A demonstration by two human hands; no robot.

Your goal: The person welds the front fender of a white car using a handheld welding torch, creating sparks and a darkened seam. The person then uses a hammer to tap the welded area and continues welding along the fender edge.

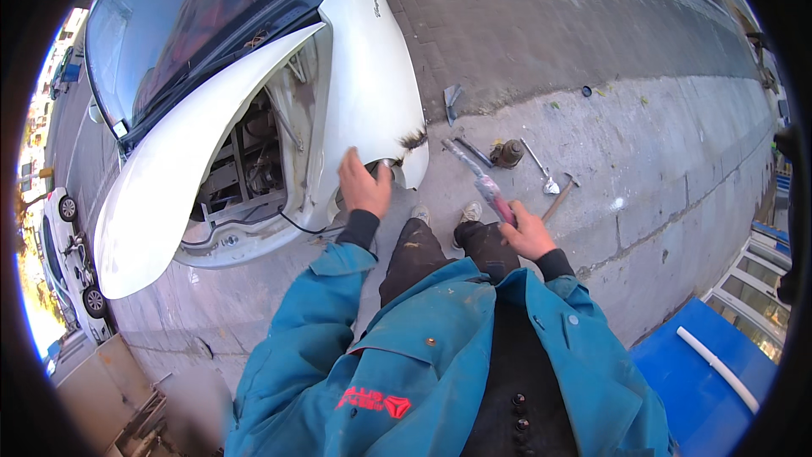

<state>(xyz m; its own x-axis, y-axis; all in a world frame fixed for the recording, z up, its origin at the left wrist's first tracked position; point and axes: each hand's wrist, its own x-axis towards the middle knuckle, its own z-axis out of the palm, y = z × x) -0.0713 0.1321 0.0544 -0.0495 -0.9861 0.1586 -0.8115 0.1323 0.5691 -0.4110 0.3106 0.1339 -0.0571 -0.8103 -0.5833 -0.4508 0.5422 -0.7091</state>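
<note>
My left hand [364, 189] is at the front corner of a white car fender [368, 93], fingers and thumb apart, nothing held in it. Whether the fingertips touch the panel I cannot tell. Just beyond the hand, the fender has a dark scorched-looking patch [413, 140] with a ragged edge. In my right hand [529, 233] is a long tool [485, 186] with a reddish handle and a greyish shaft, pointing away to the upper left; its exact kind is unclear. Beside the left hand, the raised white hood [182, 148] leaves the engine bay [245, 165] exposed.
On the concrete ahead lie a hammer [562, 198] with a wooden handle, a brown metal piece [508, 154], a long-handled tool [538, 161] with a silvery end and a bent grey scrap [452, 103]. A blue panel [689, 372] stands at lower right. A dark cable [300, 228] hangs from the car front.
</note>
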